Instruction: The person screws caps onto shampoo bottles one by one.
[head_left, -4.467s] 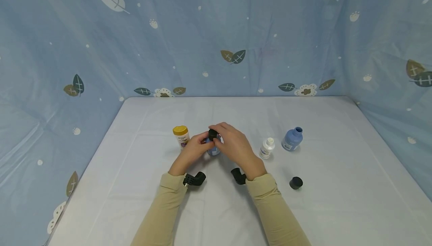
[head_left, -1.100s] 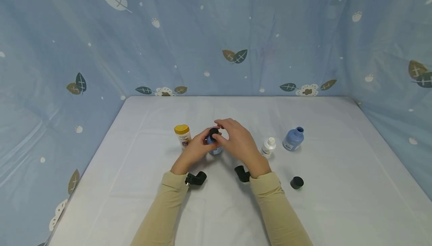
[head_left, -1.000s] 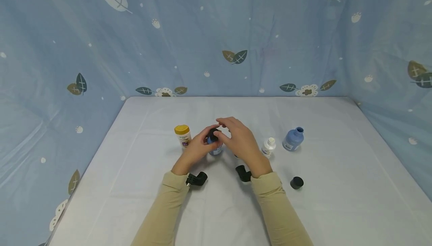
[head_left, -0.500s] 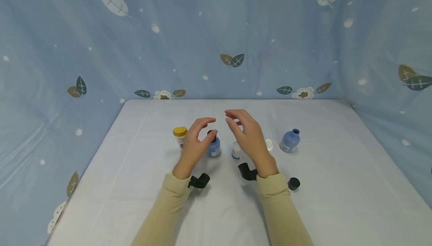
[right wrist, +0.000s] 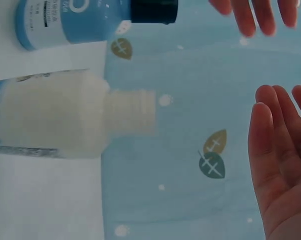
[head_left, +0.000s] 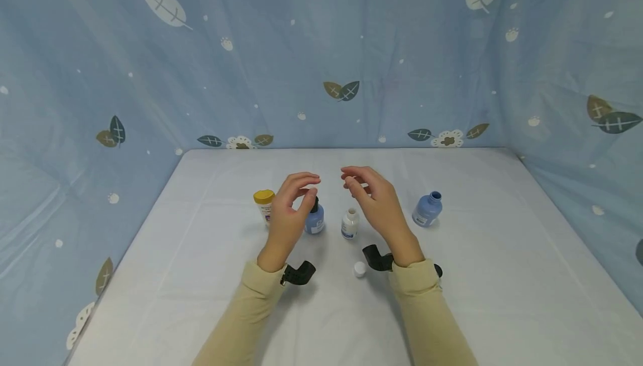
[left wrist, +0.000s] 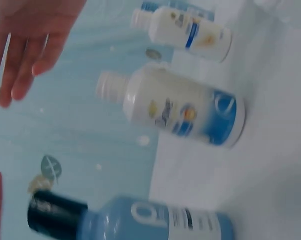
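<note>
My left hand [head_left: 287,218] is raised with fingers loosely bent, holding nothing. Just to its right, the blue bottle [head_left: 315,222] stands upright with a black cap [head_left: 315,205] on its neck. My right hand [head_left: 378,204] hovers beyond and to the right of a white bottle [head_left: 349,225], its fingers relaxed and holding nothing. That bottle's mouth is uncovered; its threaded neck shows in the right wrist view. A small white cap [head_left: 359,269] lies nearer me on the table. The left wrist view shows another uncapped white bottle [left wrist: 190,32], hidden behind my right hand from above.
A white bottle with a yellow lid [head_left: 263,201] stands at the left, partly behind my left hand. To the right is an uncapped blue bottle [head_left: 427,210]. A loose black cap [head_left: 438,270] peeks out behind my right sleeve. A patterned blue curtain [head_left: 321,64] closes off the back.
Both hands have let go of the blue bottle and its black cap, and drawn apart, the right one moving rightward. The nearer white bottle and white cap have come into view.
</note>
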`<state>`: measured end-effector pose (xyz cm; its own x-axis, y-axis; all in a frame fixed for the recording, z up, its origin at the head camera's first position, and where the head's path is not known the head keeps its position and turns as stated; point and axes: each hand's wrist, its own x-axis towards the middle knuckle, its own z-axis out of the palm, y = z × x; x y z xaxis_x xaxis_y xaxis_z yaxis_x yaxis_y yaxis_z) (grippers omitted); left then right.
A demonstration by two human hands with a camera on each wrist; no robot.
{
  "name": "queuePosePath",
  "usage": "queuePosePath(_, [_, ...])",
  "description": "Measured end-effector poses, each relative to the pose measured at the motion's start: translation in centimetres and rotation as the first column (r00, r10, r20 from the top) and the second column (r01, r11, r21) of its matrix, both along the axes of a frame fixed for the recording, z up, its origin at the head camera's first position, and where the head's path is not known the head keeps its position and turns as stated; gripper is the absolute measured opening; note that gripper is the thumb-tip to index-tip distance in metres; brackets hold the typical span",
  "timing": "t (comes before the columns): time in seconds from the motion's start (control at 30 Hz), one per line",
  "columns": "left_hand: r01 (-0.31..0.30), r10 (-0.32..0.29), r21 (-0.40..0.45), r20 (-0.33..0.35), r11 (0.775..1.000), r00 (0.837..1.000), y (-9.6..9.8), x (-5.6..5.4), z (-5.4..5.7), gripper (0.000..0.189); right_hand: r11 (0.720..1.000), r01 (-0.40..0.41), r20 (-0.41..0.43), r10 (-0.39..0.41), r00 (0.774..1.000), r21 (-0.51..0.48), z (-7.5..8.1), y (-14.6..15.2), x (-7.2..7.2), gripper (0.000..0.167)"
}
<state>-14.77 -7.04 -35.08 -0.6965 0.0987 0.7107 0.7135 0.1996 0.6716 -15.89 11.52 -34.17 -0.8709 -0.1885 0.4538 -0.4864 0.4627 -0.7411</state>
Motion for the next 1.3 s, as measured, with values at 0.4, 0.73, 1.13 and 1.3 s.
queuePosePath(0.4, [0.061, -0.049, -0.137, 0.089, 0.989, 0.995, 2.5, -0.4, -2.9, 0.035, 0.988, -0.027, 0.039, 0.021, 0.999, 0.152, -0.6, 1.5, 1.5, 0.026])
queuePosePath(0.73, [0.107, -0.059, -0.189, 0.244, 0.976, 0.968, 4.4, 0.4, -4.3, 0.043, 0.948, -0.147, 0.218, 0.086, 0.972, 0.282, -1.0, 3.9, 2.5, 0.028])
queuePosePath(1.13, [0.117, -0.043, -0.162, 0.405, 0.980, 0.913, 5.4, 0.6, -5.5, 0.041, 0.891, -0.282, 0.363, 0.146, 0.920, 0.357, -1.0, 4.8, 2.8, 0.022])
queuePosePath(1.3, [0.128, -0.053, -0.143, 0.441, 0.981, 0.896, 5.7, 0.5, -6.6, 0.041, 0.842, -0.401, 0.465, 0.211, 0.860, 0.361, -1.9, 4.8, 2.7, 0.031])
